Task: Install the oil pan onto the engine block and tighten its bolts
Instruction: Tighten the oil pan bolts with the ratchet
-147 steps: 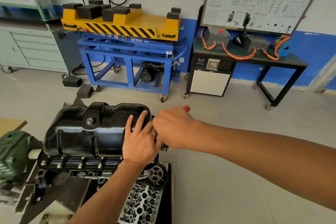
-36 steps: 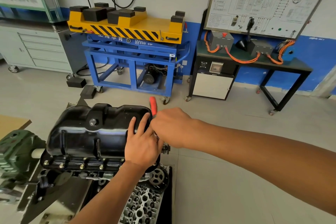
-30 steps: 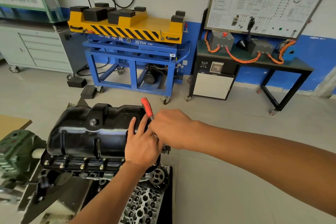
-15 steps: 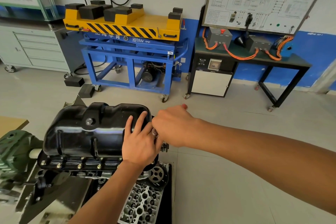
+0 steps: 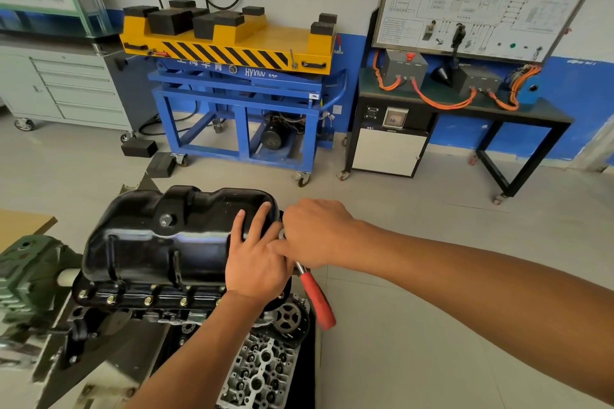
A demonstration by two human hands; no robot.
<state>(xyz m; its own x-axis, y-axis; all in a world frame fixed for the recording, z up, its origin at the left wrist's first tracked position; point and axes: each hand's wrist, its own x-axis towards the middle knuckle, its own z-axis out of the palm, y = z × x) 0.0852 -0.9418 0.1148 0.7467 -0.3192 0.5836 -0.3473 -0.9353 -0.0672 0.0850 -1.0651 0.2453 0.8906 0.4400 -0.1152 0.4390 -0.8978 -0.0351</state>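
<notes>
A glossy black oil pan (image 5: 159, 236) sits on top of the upturned engine block (image 5: 166, 312), with a row of brass-coloured bolts (image 5: 148, 301) along its near flange. My left hand (image 5: 255, 262) lies flat on the pan's right end, fingers straight. My right hand (image 5: 315, 236) grips the head end of a ratchet wrench at the pan's right edge. The wrench's red handle (image 5: 319, 302) points down and toward me. The socket and the bolt under it are hidden by my hands.
A cylinder head (image 5: 262, 372) lies below the block. Green stand gearbox (image 5: 26, 272) is at left. Beyond stand a blue and yellow lift cart (image 5: 239, 86), a grey drawer cabinet (image 5: 66, 90) and a black bench with a wiring board (image 5: 465, 100). Open tiled floor lies to the right.
The red wrench handle has swung from pointing away, behind my right hand, round to pointing down toward me. My left hand has stayed flat on the pan.
</notes>
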